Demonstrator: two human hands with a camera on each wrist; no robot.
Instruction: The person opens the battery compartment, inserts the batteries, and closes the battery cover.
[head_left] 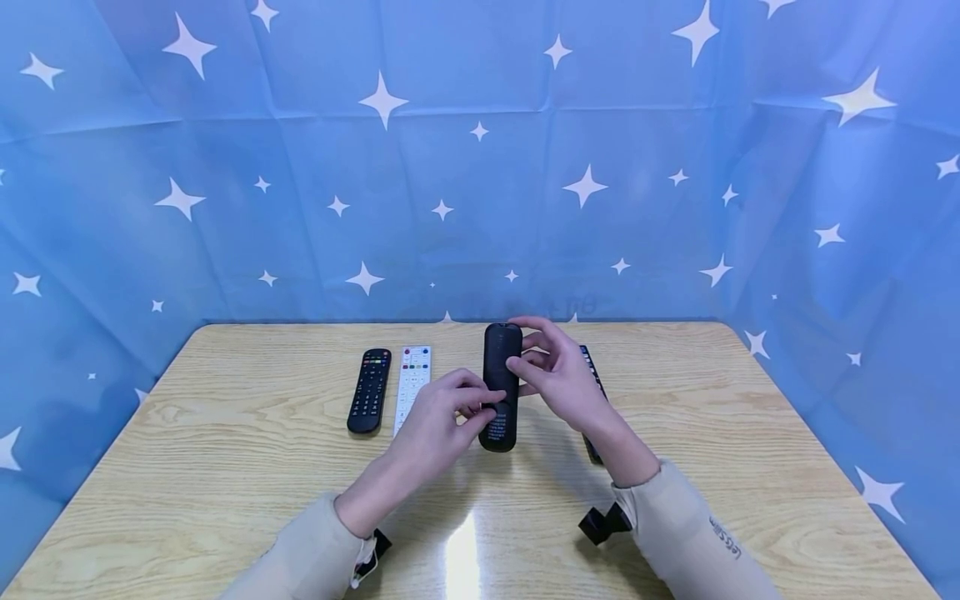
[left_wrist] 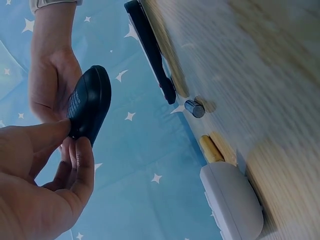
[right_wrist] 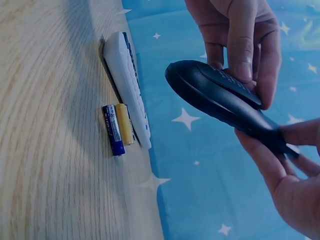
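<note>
A black remote control (head_left: 501, 367) is held up over the table, its back with small printed text turned towards the head camera. My right hand (head_left: 561, 375) grips its upper part, thumb on the back and fingers round the far side. With thumb and fingers, my left hand (head_left: 442, 412) pinches the battery cover (right_wrist: 227, 82) on the remote's back. The cover's edge stands slightly raised from the body in the right wrist view. Below on the table lie a blue battery (right_wrist: 113, 130) and a yellow battery (right_wrist: 125, 124), side by side.
A white remote (head_left: 414, 379) and a black remote (head_left: 370, 390) lie to the left on the wooden table (head_left: 225, 467). Another dark remote (head_left: 592, 446) lies on the right, partly behind my right hand. A blue star-patterned cloth (head_left: 480, 167) hangs around the table.
</note>
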